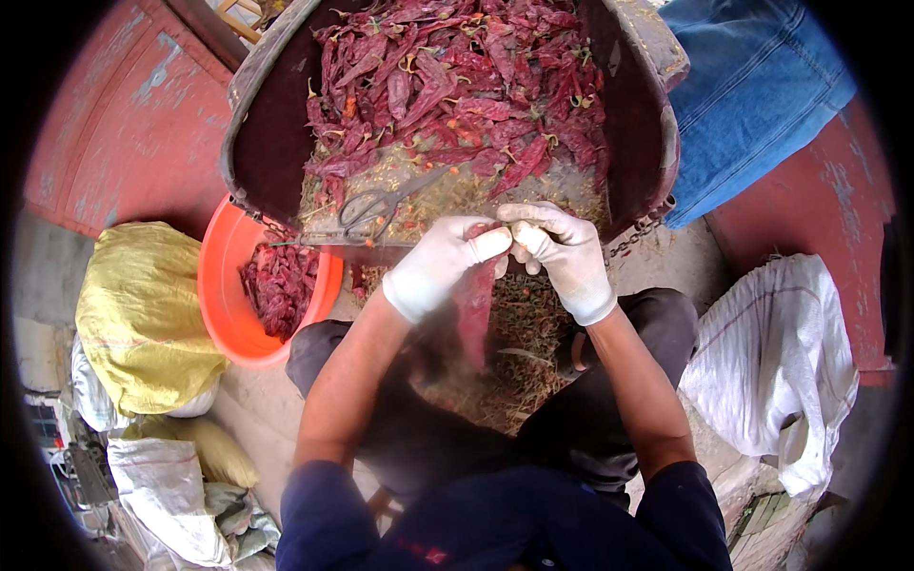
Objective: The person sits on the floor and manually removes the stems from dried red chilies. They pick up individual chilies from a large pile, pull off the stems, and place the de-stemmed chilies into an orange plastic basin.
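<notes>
My left hand [432, 268], in a white glove, pinches a long dried red chili pepper [475, 314] that hangs point-down between my knees. The gloved fingers of my right hand [568, 257] are closed at its upper end, meeting the left thumb; the stem end is hidden between them. Just beyond my hands, a heap of dried red chili peppers [457, 86] fills the back of a dark metal wheelbarrow tray [268, 135]. Dark-handled scissors [385, 203] lie on the seed-littered front of the tray, to the left of my hands.
An orange plastic basin [225, 300] with dried peppers stands left of my knees. Stems and debris [528, 350] cover the ground between my legs. Yellow [143, 307] and white [161, 492] woven sacks are at left, another white sack [771, 357] at right. Blue denim cloth [750, 93] borders the tray.
</notes>
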Demonstrator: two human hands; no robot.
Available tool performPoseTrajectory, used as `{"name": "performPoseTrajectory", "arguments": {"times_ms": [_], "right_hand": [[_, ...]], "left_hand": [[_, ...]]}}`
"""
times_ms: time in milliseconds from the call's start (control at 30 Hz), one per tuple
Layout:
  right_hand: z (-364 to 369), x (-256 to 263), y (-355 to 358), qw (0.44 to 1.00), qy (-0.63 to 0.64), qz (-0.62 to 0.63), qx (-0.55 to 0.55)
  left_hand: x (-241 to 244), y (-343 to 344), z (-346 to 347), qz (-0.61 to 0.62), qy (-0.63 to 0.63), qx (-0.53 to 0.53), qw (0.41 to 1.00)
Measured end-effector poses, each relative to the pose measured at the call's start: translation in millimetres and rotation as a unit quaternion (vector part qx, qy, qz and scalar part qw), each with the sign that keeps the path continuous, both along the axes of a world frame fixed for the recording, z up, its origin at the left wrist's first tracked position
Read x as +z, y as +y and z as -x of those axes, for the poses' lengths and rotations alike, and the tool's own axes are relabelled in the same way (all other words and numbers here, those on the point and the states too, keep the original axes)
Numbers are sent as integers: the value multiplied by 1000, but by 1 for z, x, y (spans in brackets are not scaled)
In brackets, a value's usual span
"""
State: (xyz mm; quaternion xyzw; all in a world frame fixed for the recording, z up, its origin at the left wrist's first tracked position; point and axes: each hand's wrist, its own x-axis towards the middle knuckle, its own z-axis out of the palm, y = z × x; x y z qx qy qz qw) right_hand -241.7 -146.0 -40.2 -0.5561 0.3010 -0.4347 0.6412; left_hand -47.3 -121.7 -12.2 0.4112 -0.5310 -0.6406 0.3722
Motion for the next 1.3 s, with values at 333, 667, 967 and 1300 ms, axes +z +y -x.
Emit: {"name": "performPoseTrajectory", "arguments": {"times_ms": [333, 667, 967, 1300], "right_hand": [[-6, -7, -6, 990, 126, 60, -29], [-1, -30, -76, 804, 416, 357, -231], [-31, -62, -119, 660, 594, 426, -175], [-18, 9, -62, 936, 200, 159, -241]], "left_hand": [[-27, 1, -1, 329, -466, -11, 821], [8, 9, 6, 131, -209, -70, 967], [3, 5, -10, 44, 57, 53, 996], [1, -10, -18, 224, -221, 278, 908]]}}
